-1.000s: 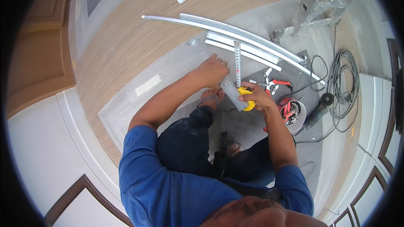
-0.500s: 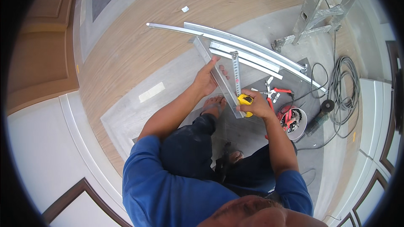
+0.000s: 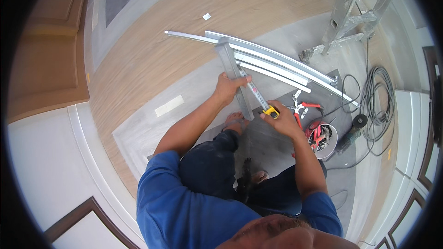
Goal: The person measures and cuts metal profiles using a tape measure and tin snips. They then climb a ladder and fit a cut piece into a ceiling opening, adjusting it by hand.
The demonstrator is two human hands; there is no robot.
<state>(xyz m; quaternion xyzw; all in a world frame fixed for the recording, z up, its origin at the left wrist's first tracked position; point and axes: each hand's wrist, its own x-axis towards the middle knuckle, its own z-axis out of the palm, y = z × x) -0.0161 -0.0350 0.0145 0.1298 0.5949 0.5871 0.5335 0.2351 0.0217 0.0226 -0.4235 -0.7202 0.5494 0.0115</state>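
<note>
My left hand (image 3: 227,88) is closed around a grey metal channel (image 3: 226,56), which slants from the floor profiles back toward my foot. Its thumb reaches across to the tape blade. In my right hand (image 3: 284,121) is a yellow tape measure (image 3: 272,111). The extended blade (image 3: 258,96) runs up and left from the case, beside the channel, to my left thumb. Beyond the thumb its far end lies close to the channel; whether it touches cannot be made out.
Long metal profiles (image 3: 272,55) lie on the floor ahead. To the right are red-handled cutters (image 3: 310,105), a white bucket (image 3: 333,143) of tools, an angle grinder (image 3: 350,133) and a coiled cable (image 3: 382,99). A stepladder (image 3: 339,20) stands at the far right.
The channel has turned in my left hand, and that thumb has come across to the tape blade. The blade now leans further left; the tape case has shifted slightly away from the channel.
</note>
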